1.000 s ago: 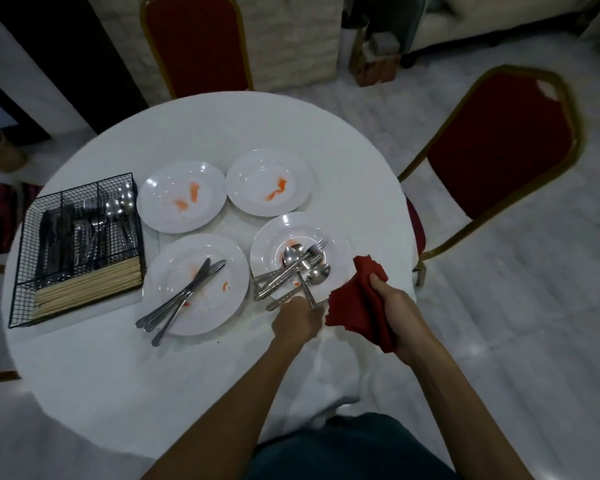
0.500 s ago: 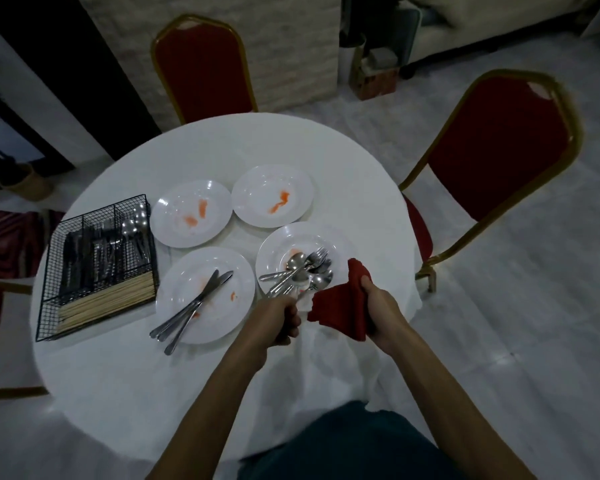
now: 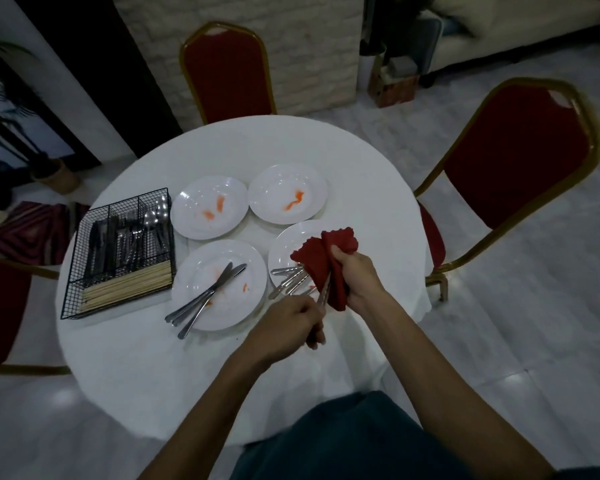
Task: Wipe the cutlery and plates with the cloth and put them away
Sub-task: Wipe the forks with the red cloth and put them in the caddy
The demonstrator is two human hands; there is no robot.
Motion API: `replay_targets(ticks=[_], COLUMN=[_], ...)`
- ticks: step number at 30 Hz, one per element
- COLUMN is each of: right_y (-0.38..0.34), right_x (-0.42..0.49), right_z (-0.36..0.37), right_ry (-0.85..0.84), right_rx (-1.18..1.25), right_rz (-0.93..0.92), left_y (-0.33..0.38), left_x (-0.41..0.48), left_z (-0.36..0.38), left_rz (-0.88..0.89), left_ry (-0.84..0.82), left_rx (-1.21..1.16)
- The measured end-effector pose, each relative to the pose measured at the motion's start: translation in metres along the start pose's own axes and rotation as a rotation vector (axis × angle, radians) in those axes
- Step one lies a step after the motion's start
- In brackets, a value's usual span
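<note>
Utensil (image 3: 323,295), kind not discernible: the left hand (image 3: 288,323) grips the handle. Its far end is buried in the cloth (image 3: 329,261), which the right hand (image 3: 355,275) clenches around it. One hand apparently steadies while the other rubs.
Under both hands: near plate (image 3: 284,244), with cutlery (image 3: 290,280) waiting.
Left of the left hand: knife plate (image 3: 236,306) with knives (image 3: 208,296).
Beyond: smeared far plates (image 3: 201,195).
Furthest left: caddy (image 3: 78,271), likely the destination.
Setting: round white table (image 3: 153,375), red chairs (image 3: 520,161), pale floor (image 3: 499,341).
</note>
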State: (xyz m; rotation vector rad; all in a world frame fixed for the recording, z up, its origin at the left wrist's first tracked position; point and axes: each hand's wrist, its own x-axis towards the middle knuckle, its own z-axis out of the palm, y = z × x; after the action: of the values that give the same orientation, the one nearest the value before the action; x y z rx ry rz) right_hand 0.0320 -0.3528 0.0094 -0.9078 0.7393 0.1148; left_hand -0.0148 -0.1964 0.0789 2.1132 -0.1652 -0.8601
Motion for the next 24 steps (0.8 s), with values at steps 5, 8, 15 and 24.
replay_targets(ticks=[5,8,15,24], right_y=[0.000,-0.014,-0.037,-0.043], right_x=[0.004,0.002,-0.025,-0.052], right_z=[-0.011,-0.025,-0.023,-0.008], right_ry=[-0.067,-0.263,-0.657,-0.790], right_rx=[-0.215,-0.447,-1.458,-1.760], right_rz=[-0.117,-0.126,-0.179,-0.316], left_y=[-0.009,-0.015,-0.012,-0.025], left_x=[-0.003,-0.003,0.012,0.014], left_z=[-0.057,-0.088,-0.104,-0.083], left_rz=[0.007,0.009,0.149,0.147], left_ry=[0.007,0.100,0.361,0.211], left_rx=[0.084,0.246,0.315,0.131])
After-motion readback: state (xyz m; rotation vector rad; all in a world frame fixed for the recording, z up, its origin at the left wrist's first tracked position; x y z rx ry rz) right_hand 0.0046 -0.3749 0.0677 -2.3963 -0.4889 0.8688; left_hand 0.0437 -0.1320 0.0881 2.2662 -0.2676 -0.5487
